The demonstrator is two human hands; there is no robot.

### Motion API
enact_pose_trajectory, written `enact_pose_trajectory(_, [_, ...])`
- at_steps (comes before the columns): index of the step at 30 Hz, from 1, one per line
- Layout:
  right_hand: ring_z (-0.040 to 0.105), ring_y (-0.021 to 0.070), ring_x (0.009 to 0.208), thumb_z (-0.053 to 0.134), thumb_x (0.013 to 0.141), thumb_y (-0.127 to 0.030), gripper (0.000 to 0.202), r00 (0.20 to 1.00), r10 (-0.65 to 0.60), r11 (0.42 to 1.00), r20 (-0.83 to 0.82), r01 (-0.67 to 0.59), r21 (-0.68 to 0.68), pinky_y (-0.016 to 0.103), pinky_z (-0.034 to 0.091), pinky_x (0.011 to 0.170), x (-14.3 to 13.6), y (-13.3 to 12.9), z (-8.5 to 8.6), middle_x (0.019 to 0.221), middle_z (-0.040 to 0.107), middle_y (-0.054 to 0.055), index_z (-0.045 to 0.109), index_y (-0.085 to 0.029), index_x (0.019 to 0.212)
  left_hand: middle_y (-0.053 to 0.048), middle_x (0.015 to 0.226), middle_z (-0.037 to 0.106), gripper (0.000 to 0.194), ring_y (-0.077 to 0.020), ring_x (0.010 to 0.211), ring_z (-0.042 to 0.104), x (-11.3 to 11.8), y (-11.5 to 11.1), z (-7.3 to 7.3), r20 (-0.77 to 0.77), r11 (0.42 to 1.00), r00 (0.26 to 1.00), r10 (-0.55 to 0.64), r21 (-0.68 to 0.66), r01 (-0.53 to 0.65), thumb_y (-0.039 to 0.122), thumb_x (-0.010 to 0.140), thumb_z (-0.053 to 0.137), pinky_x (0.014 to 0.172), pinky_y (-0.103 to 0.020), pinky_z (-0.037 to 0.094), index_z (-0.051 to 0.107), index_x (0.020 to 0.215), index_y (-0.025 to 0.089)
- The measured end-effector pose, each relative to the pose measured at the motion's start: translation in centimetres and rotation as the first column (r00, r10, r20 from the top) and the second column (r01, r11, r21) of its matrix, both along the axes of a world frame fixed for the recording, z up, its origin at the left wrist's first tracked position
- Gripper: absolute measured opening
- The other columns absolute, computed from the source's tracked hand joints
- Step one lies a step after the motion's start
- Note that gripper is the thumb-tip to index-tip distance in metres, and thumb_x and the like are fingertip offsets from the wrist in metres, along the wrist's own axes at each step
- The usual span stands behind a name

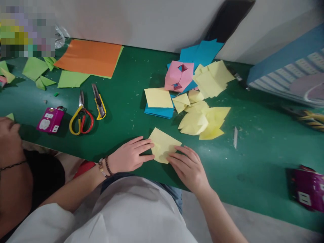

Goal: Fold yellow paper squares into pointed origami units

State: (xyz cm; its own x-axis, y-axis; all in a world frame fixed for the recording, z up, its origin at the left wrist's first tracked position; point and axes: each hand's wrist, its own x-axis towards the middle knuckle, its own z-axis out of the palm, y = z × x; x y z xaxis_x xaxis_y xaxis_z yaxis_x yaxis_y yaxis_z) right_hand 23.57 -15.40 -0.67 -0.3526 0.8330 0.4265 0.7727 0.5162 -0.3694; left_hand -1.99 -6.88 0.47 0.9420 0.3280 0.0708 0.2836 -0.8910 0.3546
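A square of pale yellow paper (163, 145) lies near the front edge of the green table, with faint crease lines on it. My left hand (130, 155) rests at its left side, palm down, fingers stretched out with the tips on the paper's edge. From the right, my right hand (188, 167) touches the lower right edge, its fingers extended and slightly apart. Beyond the paper sits a stack of folded blue paper (159, 112) with a yellow sheet (159, 98) on top. Folded yellow paper pieces (193, 123) lie just behind my right hand.
Scissors (82, 118), a yellow box cutter (99, 103) and a purple box (50, 119) lie left. A pink folded paper shape (179, 76) stands at the back. A loose blade (235, 137) and pliers (310, 118) lie right. Another person's hand (9, 135) is far left.
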Motion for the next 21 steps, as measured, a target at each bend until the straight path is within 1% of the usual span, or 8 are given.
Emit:
enact_pose_trajectory(2, [0.062,0.0214,0.106,0.063,0.085,-0.011,0.017,1.0,-0.012,1.0,-0.024,0.011,-0.013,0.043,0.046,0.1,-0.1,0.3,0.1,0.09,0.074,0.002,0.068,-0.022,0.098,-0.009,0.143,0.048,0.036,-0.0263,0.138,0.037,-0.2,0.1,0.0,-0.003,1.0,1.0,-0.003,-0.005,0.003,0.018,0.09,0.05,0.114,-0.051,0.032,0.061,0.124,0.026])
enact_pose_trajectory(5, [0.063,0.0212,0.101,0.063,0.085,-0.012,0.017,0.999,-0.045,0.999,-0.031,0.044,-0.028,0.046,0.045,0.101,-0.4,0.9,0.0,0.086,0.073,0.002,0.066,-0.022,0.098,-0.007,0.143,0.049,0.035,-0.0281,0.139,0.036,-0.1,0.0,-0.1,-0.002,1.0,1.0,-0.013,0.008,0.013,0.018,0.091,0.049,0.115,-0.053,0.03,0.061,0.124,0.023])
enact_pose_trajectory(7, [0.063,0.0209,0.098,0.063,0.086,-0.013,0.013,0.996,-0.082,0.996,-0.028,0.08,-0.044,0.047,0.044,0.101,-0.6,1.2,0.0,0.085,0.073,0.003,0.064,-0.021,0.097,-0.006,0.142,0.051,0.036,-0.0283,0.139,0.036,0.0,-0.2,-0.2,0.003,0.999,0.999,-0.037,0.018,0.037,0.017,0.09,0.048,0.116,-0.05,0.031,0.059,0.125,0.019])
enact_pose_trajectory(9, [0.063,0.0207,0.096,0.062,0.087,-0.015,0.008,0.994,-0.105,0.993,-0.018,0.104,-0.055,0.047,0.044,0.101,-0.8,1.6,0.1,0.084,0.072,0.003,0.063,-0.021,0.093,-0.007,0.14,0.053,0.037,-0.027,0.138,0.037,0.2,-0.3,-0.3,0.016,0.998,0.998,-0.064,0.016,0.064,0.015,0.09,0.047,0.117,-0.046,0.032,0.059,0.125,0.014])
enact_pose_trajectory(12, [0.061,0.0211,0.097,0.061,0.087,-0.015,0.009,0.997,-0.079,0.995,0.009,0.079,-0.065,0.048,0.043,0.102,-1.0,2.0,0.3,0.083,0.071,0.001,0.064,-0.023,0.09,-0.009,0.139,0.053,0.035,-0.0266,0.138,0.037,0.2,-0.2,-0.5,0.041,0.996,0.995,-0.09,0.012,0.089,0.014,0.09,0.047,0.116,-0.042,0.035,0.059,0.123,0.012])
enact_pose_trajectory(18, [0.058,0.0217,0.098,0.059,0.087,-0.012,0.015,0.998,-0.035,0.997,0.048,0.038,-0.068,0.048,0.042,0.102,-1.1,2.3,0.5,0.085,0.071,0.003,0.068,-0.022,0.094,-0.008,0.135,0.056,0.031,-0.027,0.136,0.04,0.2,0.0,-0.6,0.078,0.996,0.994,-0.083,0.043,0.08,0.013,0.09,0.047,0.114,-0.042,0.038,0.062,0.117,0.014])
enact_pose_trajectory(21, [0.058,0.0215,0.097,0.057,0.088,-0.012,0.017,0.997,-0.015,0.997,0.078,0.02,-0.072,0.046,0.044,0.101,-1.2,2.4,0.5,0.085,0.069,0.004,0.069,-0.022,0.094,-0.008,0.133,0.058,0.03,-0.0264,0.136,0.041,0.3,-0.1,-0.6,0.076,0.995,0.993,-0.089,0.055,0.085,0.013,0.09,0.047,0.114,-0.042,0.038,0.062,0.116,0.015])
